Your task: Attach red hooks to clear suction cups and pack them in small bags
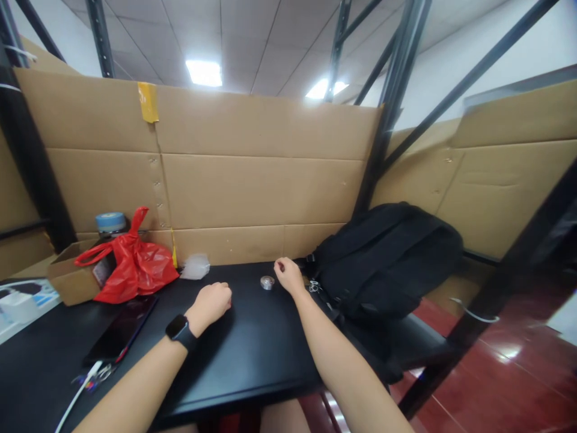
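My left hand (211,308) rests in a fist on the black tabletop (252,355), with a dark smartwatch (178,328) on its wrist. Nothing shows in its fingers. To the right, my right hand (289,275) is curled closed near the back of the table, also with nothing seen in it. Between the two hands, closer to the right one, lies a small clear roll of tape (267,282), apart from both. A crumpled translucent plastic piece (195,266) lies beyond my left hand.
A black backpack (392,258) leans at the right. On the left are a red plastic bag (137,264), a small cardboard box (74,273), a blue-lidded jar (110,222), a phone (119,331) on a white cable and a power strip (45,294). Cardboard panels (261,192) wall the back.
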The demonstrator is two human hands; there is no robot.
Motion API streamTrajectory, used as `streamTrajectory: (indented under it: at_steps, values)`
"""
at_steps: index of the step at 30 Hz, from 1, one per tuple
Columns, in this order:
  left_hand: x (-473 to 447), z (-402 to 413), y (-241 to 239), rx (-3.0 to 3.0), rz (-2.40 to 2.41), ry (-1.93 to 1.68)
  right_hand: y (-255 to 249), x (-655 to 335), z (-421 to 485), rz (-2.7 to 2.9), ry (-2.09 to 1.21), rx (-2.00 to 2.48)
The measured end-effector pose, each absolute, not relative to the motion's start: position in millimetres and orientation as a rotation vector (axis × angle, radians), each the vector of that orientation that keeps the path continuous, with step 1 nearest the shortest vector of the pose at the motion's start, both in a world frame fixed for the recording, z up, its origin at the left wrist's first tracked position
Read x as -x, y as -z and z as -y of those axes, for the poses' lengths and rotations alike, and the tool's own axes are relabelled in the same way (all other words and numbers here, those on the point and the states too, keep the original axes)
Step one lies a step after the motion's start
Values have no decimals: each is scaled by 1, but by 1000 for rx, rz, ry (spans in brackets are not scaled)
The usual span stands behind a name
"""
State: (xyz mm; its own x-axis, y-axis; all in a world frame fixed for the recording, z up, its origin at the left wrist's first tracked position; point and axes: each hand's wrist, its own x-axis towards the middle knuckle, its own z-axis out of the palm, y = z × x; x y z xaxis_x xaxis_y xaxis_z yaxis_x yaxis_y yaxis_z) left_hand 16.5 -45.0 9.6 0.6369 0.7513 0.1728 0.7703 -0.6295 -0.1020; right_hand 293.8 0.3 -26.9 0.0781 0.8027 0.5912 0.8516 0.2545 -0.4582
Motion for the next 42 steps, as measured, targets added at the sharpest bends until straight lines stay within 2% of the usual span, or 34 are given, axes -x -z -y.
streamTrajectory:
  at_steps: [9,18,26,34,42]
  values:
    - [-19,43,9,2960,1106,612,39,-308,-10,2046,-384,1352]
    - [-17,31,13,2925,1181,1139,45,-303,-10,1972,-472,1372]
    - [-17,34,9,2849,1428,1299,38,-285,-3,1686,-393,1240]
    - [-21,31,13,2685,1400,1481,13,-216,38,1794,-544,852]
    - [-22,29,16,2701,1310,1671,11,-202,46,1779,-551,818]
